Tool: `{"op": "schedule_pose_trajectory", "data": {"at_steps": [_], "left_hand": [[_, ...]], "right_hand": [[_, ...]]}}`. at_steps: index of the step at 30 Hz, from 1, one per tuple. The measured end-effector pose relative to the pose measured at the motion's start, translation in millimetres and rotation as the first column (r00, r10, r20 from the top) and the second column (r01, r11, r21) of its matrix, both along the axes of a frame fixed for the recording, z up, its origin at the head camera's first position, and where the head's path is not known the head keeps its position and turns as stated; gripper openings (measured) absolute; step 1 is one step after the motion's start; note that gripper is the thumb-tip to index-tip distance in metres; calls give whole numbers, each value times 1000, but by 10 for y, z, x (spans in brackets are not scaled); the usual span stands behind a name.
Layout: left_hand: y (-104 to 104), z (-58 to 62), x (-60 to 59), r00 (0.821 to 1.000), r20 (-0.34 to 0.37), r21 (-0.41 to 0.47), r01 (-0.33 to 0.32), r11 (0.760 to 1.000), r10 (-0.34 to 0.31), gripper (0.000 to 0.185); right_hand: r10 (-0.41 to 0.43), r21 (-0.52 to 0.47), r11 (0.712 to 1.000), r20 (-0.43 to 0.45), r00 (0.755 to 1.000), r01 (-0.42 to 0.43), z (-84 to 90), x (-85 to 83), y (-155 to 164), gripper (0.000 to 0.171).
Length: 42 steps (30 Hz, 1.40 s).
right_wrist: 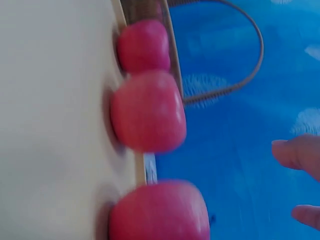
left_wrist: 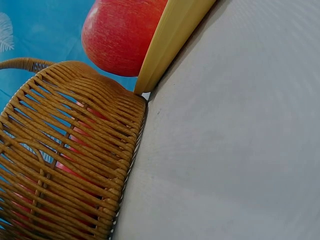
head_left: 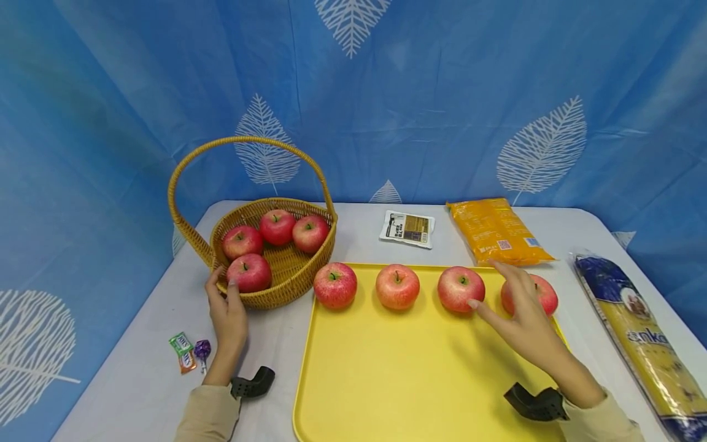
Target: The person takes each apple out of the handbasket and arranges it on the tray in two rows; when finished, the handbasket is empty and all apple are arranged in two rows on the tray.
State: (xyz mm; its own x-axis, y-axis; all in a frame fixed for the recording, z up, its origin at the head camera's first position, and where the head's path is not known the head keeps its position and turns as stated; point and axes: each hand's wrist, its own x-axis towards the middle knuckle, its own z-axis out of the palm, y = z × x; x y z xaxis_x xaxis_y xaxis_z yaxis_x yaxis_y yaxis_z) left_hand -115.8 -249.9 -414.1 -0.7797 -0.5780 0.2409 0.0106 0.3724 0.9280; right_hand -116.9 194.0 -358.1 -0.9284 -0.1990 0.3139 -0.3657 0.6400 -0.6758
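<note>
A wicker basket (head_left: 287, 293) with a tall arched handle stands at the left and holds several red apples (head_left: 250, 273). My left hand (head_left: 227, 322) holds the basket's front-left rim, its thumb beside the nearest apple; the left wrist view shows the woven side (left_wrist: 75, 150) but no fingers. A yellow tray (head_left: 386, 362) carries a row of apples (head_left: 397, 286) along its far edge. Over the row's right end hovers my right hand (head_left: 527, 319), fingers spread and holding nothing. It partly hides the rightmost apple (head_left: 544, 294); its thumb tip overlaps the neighbouring apple (head_left: 461, 288) in the head view.
Behind the tray lie a small white packet (head_left: 407, 229) and an orange bag (head_left: 497, 232). A long blue-and-yellow package (head_left: 643, 337) runs along the right side. Two small wrapped sweets (head_left: 183, 352) and a purple lollipop (head_left: 202, 350) lie left of my left wrist. A blue curtain (head_left: 420, 123) hangs behind.
</note>
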Motion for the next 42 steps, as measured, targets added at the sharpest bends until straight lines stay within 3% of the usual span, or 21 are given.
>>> {"op": "schedule_pose_trajectory", "data": {"at_steps": [9,16,21,25,36,42], "left_hand": [[-3,8,4,1000,-14,-5,-1,1000,1,42],[-17,-3,-9,1000,-17,2,3,1000,-3,42],[-12,5,-21,1000,-12,1,2,1000,-2,42],[-7,20,-30,1000,-13,5,7,1000,-7,42],[-30,2,-37,1000,-5,9,9,1000,-9,42],[-3,15,-9,1000,-23,6,7,1000,-7,42]], "right_hand": [[200,48,979,-45,979,-198,-34,-49,-550,64],[379,47,925,-27,925,-377,0,-23,-1021,58],[465,71,883,10,885,-465,47,7,-1324,58],[510,72,858,-15,860,-508,59,-4,-1543,59],[504,-26,864,28,863,-503,28,-178,-2158,54],[480,-20,877,-5,877,-480,-33,-328,-2460,52]]}}
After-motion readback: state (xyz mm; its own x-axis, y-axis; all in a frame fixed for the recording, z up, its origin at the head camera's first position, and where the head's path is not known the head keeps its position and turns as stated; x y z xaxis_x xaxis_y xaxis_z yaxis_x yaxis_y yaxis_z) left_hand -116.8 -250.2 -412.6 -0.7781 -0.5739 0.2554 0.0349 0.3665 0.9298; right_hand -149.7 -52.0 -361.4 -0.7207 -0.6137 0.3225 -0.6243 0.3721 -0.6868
